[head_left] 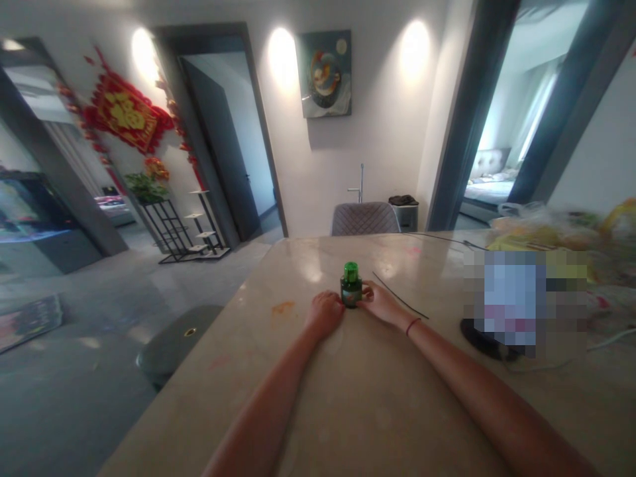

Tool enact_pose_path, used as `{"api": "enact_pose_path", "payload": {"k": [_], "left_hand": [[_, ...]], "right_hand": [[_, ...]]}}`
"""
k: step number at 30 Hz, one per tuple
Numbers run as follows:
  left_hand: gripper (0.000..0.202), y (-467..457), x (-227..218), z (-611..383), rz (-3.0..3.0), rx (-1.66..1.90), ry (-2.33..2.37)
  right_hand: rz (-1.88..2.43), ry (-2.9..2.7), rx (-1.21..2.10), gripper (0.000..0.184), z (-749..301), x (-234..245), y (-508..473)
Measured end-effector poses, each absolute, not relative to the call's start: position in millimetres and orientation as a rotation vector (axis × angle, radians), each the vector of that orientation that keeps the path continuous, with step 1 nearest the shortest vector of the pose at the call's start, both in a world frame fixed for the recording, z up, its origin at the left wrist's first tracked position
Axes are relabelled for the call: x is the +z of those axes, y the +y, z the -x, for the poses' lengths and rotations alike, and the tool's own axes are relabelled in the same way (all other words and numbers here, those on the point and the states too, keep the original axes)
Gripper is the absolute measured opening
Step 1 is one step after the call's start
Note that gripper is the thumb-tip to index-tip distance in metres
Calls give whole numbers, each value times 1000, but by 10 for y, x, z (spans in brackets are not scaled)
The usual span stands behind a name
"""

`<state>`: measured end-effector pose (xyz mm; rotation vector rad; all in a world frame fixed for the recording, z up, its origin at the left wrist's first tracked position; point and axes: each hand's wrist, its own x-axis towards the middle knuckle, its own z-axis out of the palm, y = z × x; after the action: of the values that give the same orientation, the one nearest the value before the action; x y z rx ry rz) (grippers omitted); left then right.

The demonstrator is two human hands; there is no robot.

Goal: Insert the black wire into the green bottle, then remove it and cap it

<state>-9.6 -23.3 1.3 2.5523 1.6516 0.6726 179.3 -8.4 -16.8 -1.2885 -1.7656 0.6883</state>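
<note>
A small dark bottle with a green cap (351,285) stands upright on the beige stone table (358,397), a little beyond the middle. My left hand (325,313) rests against its left side with the fingers curled round the base. My right hand (378,300) touches its right side, fingers pressed to the glass. Both arms stretch forward over the tabletop. A red band circles my right wrist.
A thin dark cable (400,295) lies on the table just right of my right hand. Bags and clutter (556,238) fill the table's right side. A grey chair (365,218) stands at the far end, a round stool (173,344) at the left edge.
</note>
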Motion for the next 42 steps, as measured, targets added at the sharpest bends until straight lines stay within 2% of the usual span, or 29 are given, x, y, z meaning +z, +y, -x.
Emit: {"api": "enact_pose_path", "payload": {"k": [4,8,10,16,21,33,39,42], "left_hand": [[29,-263,29,107,-2604,673,1515],[58,-282,16,107,-2587,608,1558],[62,-279,7,104,-2559,602,1589],[39,-245,-14,111,-2561,529,1595],[37,-237,-26,111,-2590,567,1582],[36,-279,3,107,-2596,541,1592],[34,-285,6,107,-2601,529,1588],[33,-285,4,107,-2593,529,1586]], "right_hand": [[1348,-1756,531,50,-1747,-153,-126],[1354,-1713,580,59,-1750,-106,-138],[1426,-1692,547,54,-1807,-50,-131],[1862,-1884,191,24,-2176,139,-100],[2084,-2087,229,16,-2452,137,-49],[2065,-1804,30,24,-2078,11,188],[2033,-1780,143,24,-1915,34,327],[1919,-1768,214,32,-1906,37,389]]}}
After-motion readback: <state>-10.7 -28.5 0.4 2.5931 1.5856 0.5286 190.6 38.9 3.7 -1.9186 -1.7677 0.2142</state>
